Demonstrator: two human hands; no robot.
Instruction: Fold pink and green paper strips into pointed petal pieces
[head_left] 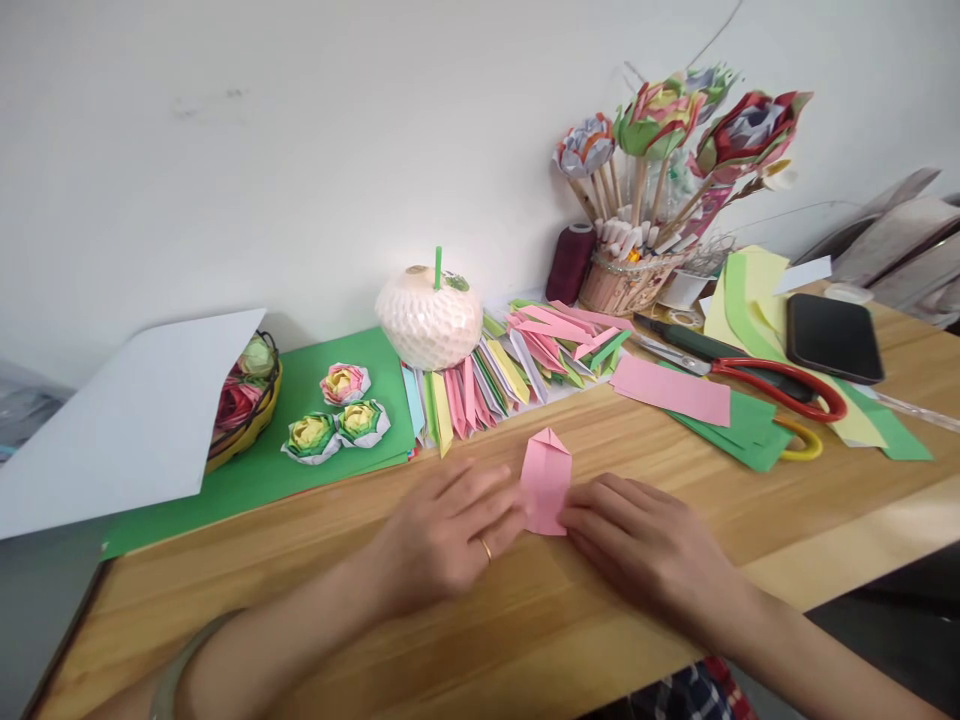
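Note:
A pink paper strip (pixel 546 485) with its top corners folded into a point lies between my hands on the wooden table. My left hand (pixel 454 530), wearing a ring, has its fingertips closed at the strip's left edge. At its lower right edge, the fingers of my right hand (pixel 649 535) are bunched together and pinch the paper; both thumbs are mostly hidden. Just beyond are folded paper pieces (pixel 499 375) in pink, green, yellow and white. More flat pink strips (pixel 670 390) rest to the right on green strips (pixel 739 433).
Red-handled scissors (pixel 780 385) and a black phone (pixel 835 338) lie at the right. A white textured container (pixel 430 318) stands near the wall, with a basket of paper flowers (pixel 637 280) further right. Several small paper lotuses (pixel 311 435) sit on green sheets (pixel 247 500).

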